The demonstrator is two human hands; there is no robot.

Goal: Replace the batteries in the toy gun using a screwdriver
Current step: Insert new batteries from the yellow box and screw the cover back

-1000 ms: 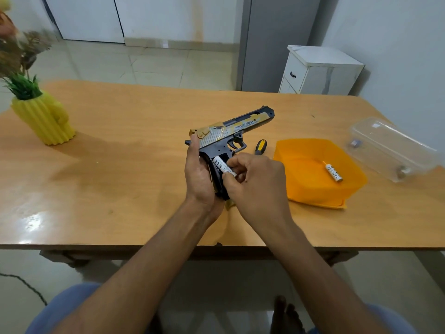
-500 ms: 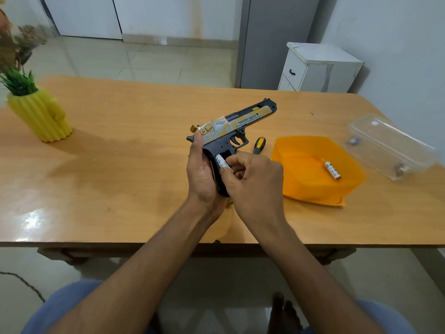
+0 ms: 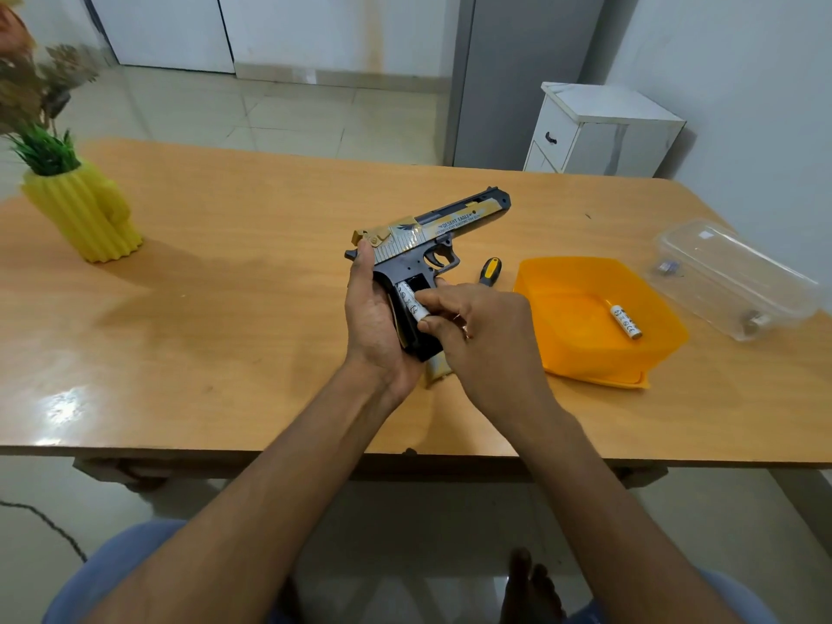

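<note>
My left hand (image 3: pixel 376 317) grips the handle of a black and gold toy gun (image 3: pixel 432 231), barrel pointing up and right above the table. The battery compartment in the handle is open. A white battery (image 3: pixel 412 304) lies half in that compartment, and my right hand (image 3: pixel 481 335) pinches its lower end between thumb and forefinger. A second white battery (image 3: pixel 626 322) lies in the orange tray (image 3: pixel 562 353). Only the yellow and black handle of the screwdriver (image 3: pixel 490 271) shows behind my right hand. A pale cover piece (image 3: pixel 437 369) lies on the table under the gun's handle.
A wooden table (image 3: pixel 225 308) carries everything. A yellow ribbed plant pot (image 3: pixel 85 213) stands at far left. A clear plastic box (image 3: pixel 738 281) with small parts lies at far right. A white cabinet (image 3: pixel 599 128) stands beyond the table.
The gun has tilted slightly and risen. My right hand has shifted down the battery to its lower end, and more of the battery now shows in the open compartment.
</note>
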